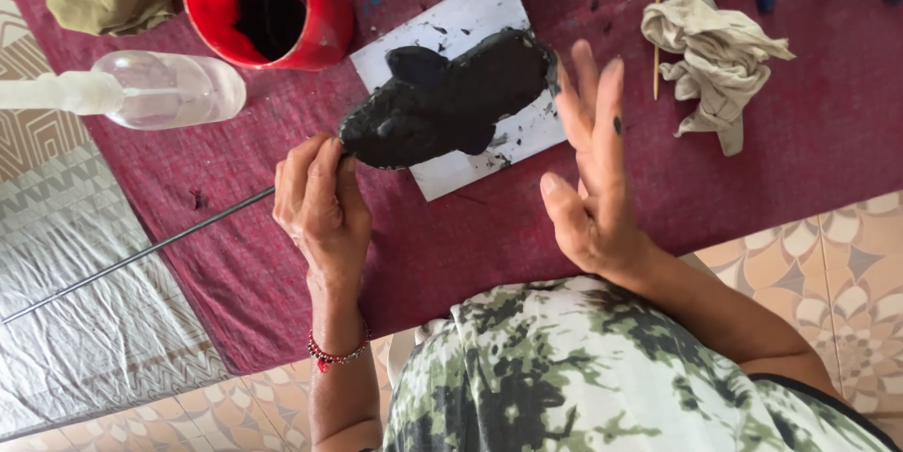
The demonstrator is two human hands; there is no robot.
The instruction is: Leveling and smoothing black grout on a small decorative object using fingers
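Camouflage-patterned clothing (583,367) is filling the foreground; left hand (322,203) is gripping a thin metal rod (141,254) bearing a black clay figure (451,99) over a white board (451,24); right hand (588,174) is hovering spread beside it.

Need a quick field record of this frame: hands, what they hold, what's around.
left hand: closed on thin metal rod, at edge of black clay figure
right hand: open, fingers spread, beside the figure
figure support: white board
surface: maroon cloth
nearby: red bucket with black contents, clear spray bottle, crumpled beige rag
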